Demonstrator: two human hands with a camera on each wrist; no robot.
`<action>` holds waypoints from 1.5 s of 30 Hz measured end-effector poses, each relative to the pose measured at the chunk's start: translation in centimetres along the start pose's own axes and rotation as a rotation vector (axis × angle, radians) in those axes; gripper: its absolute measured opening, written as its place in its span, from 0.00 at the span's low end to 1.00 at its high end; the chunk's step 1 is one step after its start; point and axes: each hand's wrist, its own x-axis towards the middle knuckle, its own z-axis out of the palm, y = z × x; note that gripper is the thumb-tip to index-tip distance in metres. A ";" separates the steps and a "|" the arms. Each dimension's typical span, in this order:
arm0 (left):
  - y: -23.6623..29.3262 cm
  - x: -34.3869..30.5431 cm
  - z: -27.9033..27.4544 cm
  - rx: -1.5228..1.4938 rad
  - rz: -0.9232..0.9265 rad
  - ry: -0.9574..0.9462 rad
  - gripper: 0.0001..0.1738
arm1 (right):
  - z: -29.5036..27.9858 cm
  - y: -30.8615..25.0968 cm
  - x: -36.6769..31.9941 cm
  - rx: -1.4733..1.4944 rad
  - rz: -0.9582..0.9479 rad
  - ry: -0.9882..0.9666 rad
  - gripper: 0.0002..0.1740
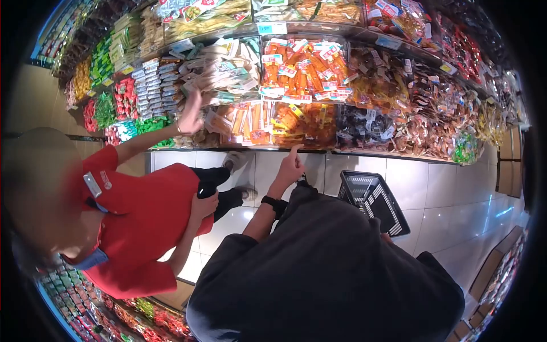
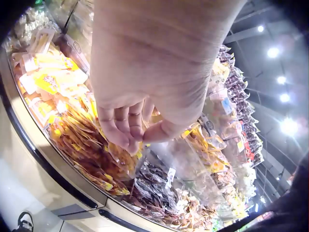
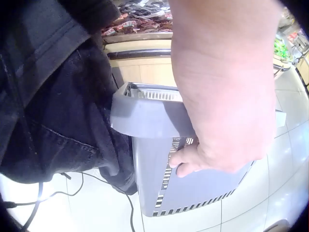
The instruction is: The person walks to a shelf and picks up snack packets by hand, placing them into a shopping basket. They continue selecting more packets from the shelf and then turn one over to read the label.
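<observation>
My left hand (image 1: 290, 165) is held out at the front edge of the shelf, a finger pointing at the packs. In the left wrist view its other fingers (image 2: 123, 123) bend loosely, with nothing between them and the thumb. Just beyond it lie yellow-and-orange snack packs (image 1: 289, 121) and dark vacuum packs (image 2: 152, 191). My right hand (image 3: 224, 130) grips the rim of a grey shopping basket (image 3: 149, 116), its fingertips curled against the slotted side. The basket hangs tilted at my right side, and its inside is partly hidden.
A person in a red shirt (image 1: 142, 199) stands close on my left, one hand (image 1: 192, 114) over pale packs and the other holding a dark object (image 1: 207, 189). Tiered shelves of bagged snacks (image 1: 305, 68) curve ahead. Pale floor tiles (image 1: 404, 182) lie below.
</observation>
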 end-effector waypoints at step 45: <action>-5.6 -9.0 9.7 0.131 0.047 -0.191 0.13 | 10.4 6.9 -0.1 0.742 -0.178 0.401 0.09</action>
